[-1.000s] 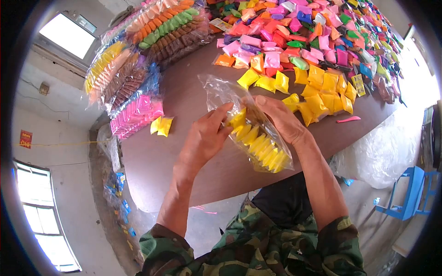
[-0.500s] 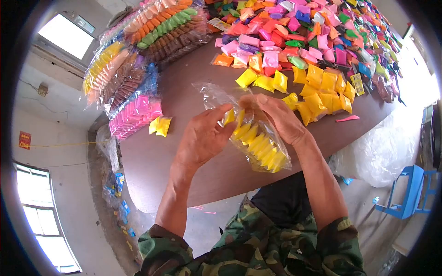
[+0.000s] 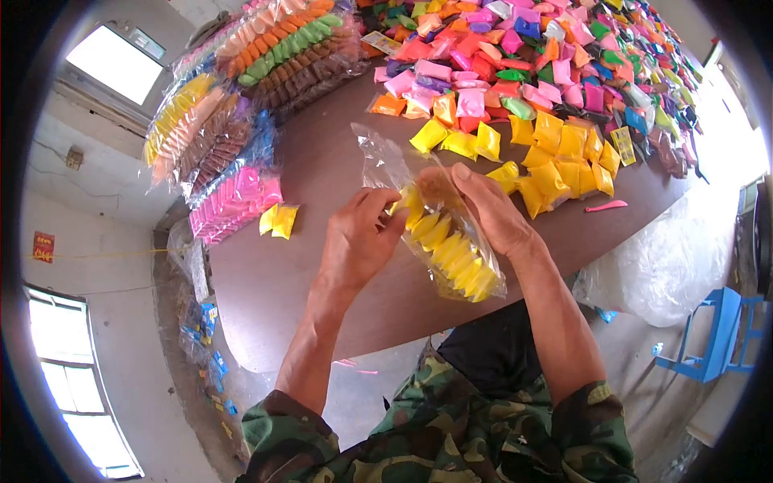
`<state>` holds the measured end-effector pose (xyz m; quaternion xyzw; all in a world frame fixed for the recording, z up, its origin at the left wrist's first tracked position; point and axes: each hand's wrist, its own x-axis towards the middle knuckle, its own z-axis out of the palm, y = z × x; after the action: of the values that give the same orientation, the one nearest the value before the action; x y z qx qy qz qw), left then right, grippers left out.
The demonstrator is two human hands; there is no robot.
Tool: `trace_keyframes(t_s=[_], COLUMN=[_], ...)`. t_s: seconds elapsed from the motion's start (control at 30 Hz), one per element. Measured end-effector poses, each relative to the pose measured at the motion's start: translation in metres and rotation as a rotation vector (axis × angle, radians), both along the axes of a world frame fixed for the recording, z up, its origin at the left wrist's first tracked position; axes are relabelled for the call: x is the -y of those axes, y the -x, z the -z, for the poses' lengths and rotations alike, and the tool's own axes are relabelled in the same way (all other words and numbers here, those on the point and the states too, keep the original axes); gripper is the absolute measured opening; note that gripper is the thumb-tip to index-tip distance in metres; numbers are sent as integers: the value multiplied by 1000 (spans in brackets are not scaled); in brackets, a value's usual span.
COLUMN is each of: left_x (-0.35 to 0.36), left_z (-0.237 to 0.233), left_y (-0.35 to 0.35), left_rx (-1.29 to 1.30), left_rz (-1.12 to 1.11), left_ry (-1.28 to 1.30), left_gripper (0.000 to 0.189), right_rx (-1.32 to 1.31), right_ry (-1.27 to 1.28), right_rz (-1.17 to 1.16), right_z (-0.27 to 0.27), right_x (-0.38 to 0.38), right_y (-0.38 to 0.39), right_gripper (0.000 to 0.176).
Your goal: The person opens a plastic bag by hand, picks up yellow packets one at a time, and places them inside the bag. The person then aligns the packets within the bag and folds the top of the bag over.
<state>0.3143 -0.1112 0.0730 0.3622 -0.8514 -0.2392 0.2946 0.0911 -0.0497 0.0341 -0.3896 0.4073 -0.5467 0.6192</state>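
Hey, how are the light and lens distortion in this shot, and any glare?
In the head view, strong fisheye curvature and dark corners; same view, the lower-left window blown white, a pale sheen on the table, small glints on the bag.

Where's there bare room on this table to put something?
Bare tabletop shows beside the left forearm, in front of two yellow packets, and between the bagged stacks and the clear bag. The far right is crowded with colourful packets.
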Motion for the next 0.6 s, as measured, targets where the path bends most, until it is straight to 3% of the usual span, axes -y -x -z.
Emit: trace_keyframes(t_s=[0.17, 0.33, 0.43, 0.6], left_x=[-5, -1, 1, 6], left_z=[-9, 4, 4, 12], left_y=[8, 6, 4, 3], left_rx=[111, 256, 262, 311], left_rz=[-125, -53, -28, 8], left_ry=[-6, 4, 12, 43], left_gripper=[36, 33, 30, 29], right_rx=[31, 62, 124, 122], right_ry=[-2, -12, -39, -25], right_rz=[35, -26, 3, 23], right_z=[3, 9, 11, 12], right_x=[0, 1, -1, -2], right_y=[-4, -1, -3, -7], right_gripper=[58, 75, 66, 68])
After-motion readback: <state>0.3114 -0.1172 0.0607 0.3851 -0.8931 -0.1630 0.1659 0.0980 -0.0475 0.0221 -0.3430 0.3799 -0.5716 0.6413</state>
